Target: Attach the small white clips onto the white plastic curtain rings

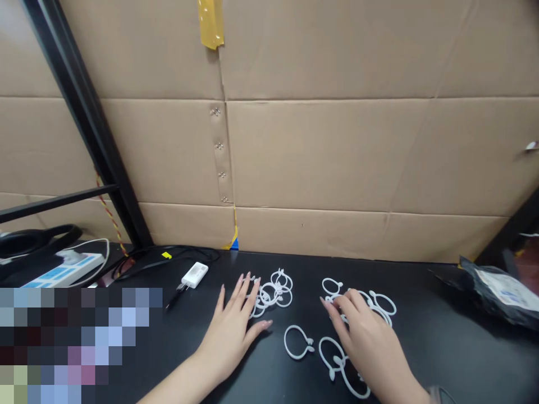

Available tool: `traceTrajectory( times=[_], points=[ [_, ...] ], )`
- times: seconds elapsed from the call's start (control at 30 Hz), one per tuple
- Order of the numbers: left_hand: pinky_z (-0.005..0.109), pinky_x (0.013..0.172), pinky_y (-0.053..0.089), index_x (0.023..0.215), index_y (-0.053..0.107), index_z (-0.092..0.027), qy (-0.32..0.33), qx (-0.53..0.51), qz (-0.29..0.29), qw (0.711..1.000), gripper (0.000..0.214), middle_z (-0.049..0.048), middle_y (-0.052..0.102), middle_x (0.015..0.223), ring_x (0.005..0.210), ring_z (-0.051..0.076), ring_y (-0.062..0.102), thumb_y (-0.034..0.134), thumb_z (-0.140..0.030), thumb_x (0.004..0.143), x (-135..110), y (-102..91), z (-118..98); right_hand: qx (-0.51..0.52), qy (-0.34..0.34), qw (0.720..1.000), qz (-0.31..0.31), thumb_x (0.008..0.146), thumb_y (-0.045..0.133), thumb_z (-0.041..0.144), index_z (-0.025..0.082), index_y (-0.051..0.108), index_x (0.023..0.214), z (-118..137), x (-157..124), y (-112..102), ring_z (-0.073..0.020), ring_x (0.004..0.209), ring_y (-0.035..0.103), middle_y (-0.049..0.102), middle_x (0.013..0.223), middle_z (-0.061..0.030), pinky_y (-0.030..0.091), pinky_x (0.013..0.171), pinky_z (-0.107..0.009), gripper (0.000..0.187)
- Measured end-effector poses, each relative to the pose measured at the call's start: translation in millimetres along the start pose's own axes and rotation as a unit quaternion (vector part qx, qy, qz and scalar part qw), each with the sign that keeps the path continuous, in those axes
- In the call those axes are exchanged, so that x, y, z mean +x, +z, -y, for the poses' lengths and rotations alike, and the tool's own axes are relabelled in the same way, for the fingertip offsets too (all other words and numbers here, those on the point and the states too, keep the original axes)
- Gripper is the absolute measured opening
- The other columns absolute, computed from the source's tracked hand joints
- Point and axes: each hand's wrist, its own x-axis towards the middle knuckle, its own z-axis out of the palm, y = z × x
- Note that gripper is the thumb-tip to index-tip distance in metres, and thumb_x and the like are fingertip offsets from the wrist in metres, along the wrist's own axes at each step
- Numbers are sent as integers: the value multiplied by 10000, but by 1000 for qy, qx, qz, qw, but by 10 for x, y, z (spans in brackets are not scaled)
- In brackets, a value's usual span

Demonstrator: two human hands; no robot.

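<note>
Several white plastic rings lie on a black table. One cluster of rings sits just beyond my left hand, which lies flat with fingers spread, its fingertips touching the cluster's near edge. A second group of rings is under and around my right hand, which rests palm down with fingers extended over them. A single ring lies between the two hands, and more rings lie by my right wrist.
A cardboard wall closes the table's far side. A white charger with a black cable, a power strip and a black metal frame are at the left. A dark plastic bag lies at the right.
</note>
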Motion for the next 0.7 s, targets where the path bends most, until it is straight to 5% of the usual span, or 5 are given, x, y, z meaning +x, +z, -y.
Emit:
traceTrajectory(
  times=[0.27, 0.47, 0.7],
  points=[
    [503, 1112, 236, 1459, 204, -260, 51, -70, 21, 996, 583, 59, 427, 1434, 1340, 216, 355, 464, -305, 939, 56, 74, 34, 54, -11, 997, 54, 986, 263, 348, 217, 533, 735, 238, -98, 73, -190, 522, 555, 540, 700, -34, 386, 497, -309, 391],
    [432, 963, 465, 1476, 114, -287, 33, -116, 3, 993, 658, 62, 485, 1391, 1307, 276, 365, 469, -248, 923, -23, 100, 49, 85, 3, 993, 86, 981, 322, 339, 212, 546, 739, 255, -96, 57, -183, 552, 556, 558, 724, -30, 384, 525, -304, 353],
    [325, 919, 494, 1464, -146, -185, -2, -145, -59, 988, 636, 148, 552, 1323, 1138, 178, 590, 220, -84, 954, -62, 78, 100, 202, 46, 968, 145, 973, 377, 312, 197, 573, 802, 318, -66, -104, -173, 643, 564, 575, 789, -41, 410, 609, -306, 284]
  ],
)
